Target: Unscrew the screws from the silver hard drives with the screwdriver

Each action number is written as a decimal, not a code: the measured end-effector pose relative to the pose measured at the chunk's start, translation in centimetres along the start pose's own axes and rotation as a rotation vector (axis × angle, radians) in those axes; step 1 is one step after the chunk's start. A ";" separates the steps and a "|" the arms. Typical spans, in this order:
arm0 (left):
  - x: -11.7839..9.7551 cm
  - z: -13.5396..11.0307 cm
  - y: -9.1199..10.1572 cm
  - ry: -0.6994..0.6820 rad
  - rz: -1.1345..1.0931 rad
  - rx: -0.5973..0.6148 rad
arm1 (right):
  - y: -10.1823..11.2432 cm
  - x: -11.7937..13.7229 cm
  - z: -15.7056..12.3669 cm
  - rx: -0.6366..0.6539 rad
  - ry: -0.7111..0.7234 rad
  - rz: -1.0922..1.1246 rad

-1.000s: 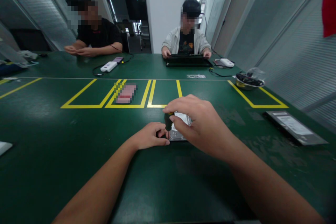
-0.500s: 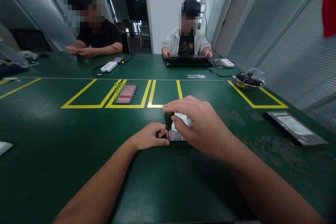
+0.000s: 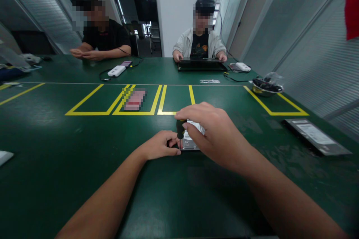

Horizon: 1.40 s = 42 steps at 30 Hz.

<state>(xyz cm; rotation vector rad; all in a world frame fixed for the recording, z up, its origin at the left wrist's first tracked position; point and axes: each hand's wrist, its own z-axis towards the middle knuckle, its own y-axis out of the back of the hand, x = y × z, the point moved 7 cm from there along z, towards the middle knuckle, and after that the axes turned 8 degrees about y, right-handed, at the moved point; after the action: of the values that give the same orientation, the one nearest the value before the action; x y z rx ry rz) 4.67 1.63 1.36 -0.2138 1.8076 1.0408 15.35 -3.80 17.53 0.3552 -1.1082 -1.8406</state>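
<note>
A silver hard drive [image 3: 190,143] lies flat on the green table, partly covered by my right hand. My right hand [image 3: 209,129] grips a dark-handled screwdriver [image 3: 181,130], with the forefinger arched over the top of the handle and the thumb against its side. The tool stands nearly upright, its thin shaft pointing down at the drive's near left corner. Just what the tip touches is too small to see. Curled round the drive's left edge, my left hand [image 3: 162,145] has its thumb at the near corner.
At right lies a larger dark drive [image 3: 316,136] with a white label. A metal bowl [image 3: 267,89] of dark items stands behind it. A pinkish phone [image 3: 135,100] lies within yellow tape. Opposite sit two people; one holds a black panel [image 3: 202,65].
The screwdriver's handle has shifted a touch to the right. My hands and the hard drive stay almost where they were. The head of the person at left has moved slightly.
</note>
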 end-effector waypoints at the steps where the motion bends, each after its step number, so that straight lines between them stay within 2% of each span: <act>1: 0.0 0.0 0.0 0.002 0.006 -0.002 | 0.0 0.0 0.0 0.001 0.000 0.002; 14: 0.4 0.0 0.1 0.030 0.084 -0.027 | -0.4 -0.4 -0.1 0.016 -0.097 0.071; 22: 0.1 0.0 0.0 0.022 0.064 -0.028 | 0.0 -0.2 -0.1 -0.017 -0.028 0.036; 30: 0.1 -0.1 0.2 0.036 0.104 -0.045 | -0.4 -0.5 -0.2 0.000 -0.086 0.066; 42: -0.1 0.0 0.1 0.052 0.022 -0.029 | 0.0 -0.2 -0.2 -0.023 -0.023 0.079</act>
<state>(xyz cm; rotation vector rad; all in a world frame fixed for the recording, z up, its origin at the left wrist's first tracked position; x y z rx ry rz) 4.64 1.66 1.51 -0.2407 1.8461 1.0861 15.54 -3.72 17.36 0.2742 -1.1008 -1.7900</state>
